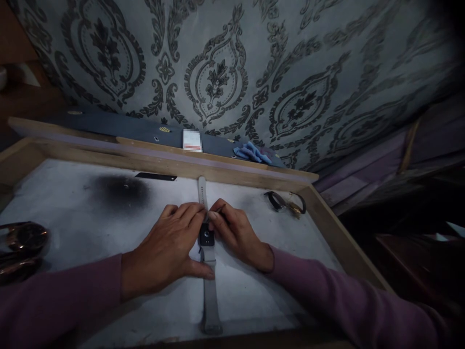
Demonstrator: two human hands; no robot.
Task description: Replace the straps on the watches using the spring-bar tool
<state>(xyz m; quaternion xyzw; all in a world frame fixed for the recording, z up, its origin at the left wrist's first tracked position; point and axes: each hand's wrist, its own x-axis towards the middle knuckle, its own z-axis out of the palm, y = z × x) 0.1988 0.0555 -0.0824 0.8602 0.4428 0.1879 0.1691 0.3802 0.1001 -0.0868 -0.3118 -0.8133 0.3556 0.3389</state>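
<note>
A smartwatch (207,236) with a dark case lies lengthwise in front of me, its back with a round sensor turned up. Its pale grey strap (210,300) runs toward me, and the other strap half (202,190) points away. My left hand (170,247) steadies the watch from the left, fingers at the case's far end and thumb on the near strap. On the right, my right hand (236,230) pinches at the joint between case and far strap. A thin dark bit shows at its fingers; whether it is a tool I cannot tell.
The white work surface has a raised wooden rim (327,232). Two watches (283,201) lie at the far right, larger watches (27,237) at the left. A dark flat strip (156,177) lies near the back rim. Beyond it are a small box (192,139) and a blue cloth (252,152).
</note>
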